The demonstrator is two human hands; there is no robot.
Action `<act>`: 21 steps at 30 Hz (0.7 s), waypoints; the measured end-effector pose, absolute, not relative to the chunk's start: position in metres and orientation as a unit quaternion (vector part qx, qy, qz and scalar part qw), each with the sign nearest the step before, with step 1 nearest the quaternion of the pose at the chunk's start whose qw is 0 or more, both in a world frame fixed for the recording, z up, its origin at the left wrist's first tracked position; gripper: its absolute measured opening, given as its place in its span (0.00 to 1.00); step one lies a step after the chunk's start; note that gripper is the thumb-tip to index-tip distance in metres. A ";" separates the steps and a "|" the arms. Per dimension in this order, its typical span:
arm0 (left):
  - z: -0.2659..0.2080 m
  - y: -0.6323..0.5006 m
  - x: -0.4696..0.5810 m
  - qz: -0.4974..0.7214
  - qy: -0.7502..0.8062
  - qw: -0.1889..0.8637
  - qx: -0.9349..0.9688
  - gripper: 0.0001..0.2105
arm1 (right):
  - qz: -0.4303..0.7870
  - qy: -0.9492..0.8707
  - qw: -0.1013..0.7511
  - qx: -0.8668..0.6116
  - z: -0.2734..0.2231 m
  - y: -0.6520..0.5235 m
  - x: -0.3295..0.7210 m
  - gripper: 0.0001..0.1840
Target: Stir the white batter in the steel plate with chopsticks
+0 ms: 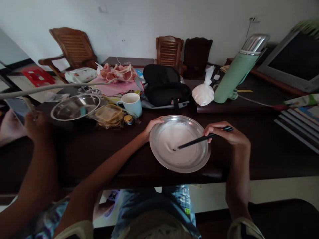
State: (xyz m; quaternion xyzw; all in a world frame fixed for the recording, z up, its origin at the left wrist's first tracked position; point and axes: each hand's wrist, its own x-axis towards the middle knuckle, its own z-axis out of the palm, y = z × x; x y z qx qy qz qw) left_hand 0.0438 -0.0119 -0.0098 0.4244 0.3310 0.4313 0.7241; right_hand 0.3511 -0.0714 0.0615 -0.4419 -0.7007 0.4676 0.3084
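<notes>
A wide, shallow metal basin (179,168) stands near the table's front edge. Inside it lies a smooth whitish mixture (165,142), liquid or batter-like. My left hand (154,124) grips the basin's far left rim, its thumb side showing and some fingers hidden behind the rim. Over the right rim, my right hand (220,132) is closed around black chopsticks (195,141). Their tips dip into the mixture left of the basin's middle, with a small streak around them.
Behind the basin are a light blue mug (133,105), a small jar (128,119), a black case (165,89), a tied bag of white powder (203,94) and a green thermos (231,73). Another metal bowl (56,114) stands left. A co-worker's hands (37,124) hold a phone (18,108).
</notes>
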 end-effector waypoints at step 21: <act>-0.007 -0.013 0.044 0.424 0.354 0.720 0.421 0.18 | 0.442 -0.683 0.345 -0.468 0.064 -0.074 0.350 0.20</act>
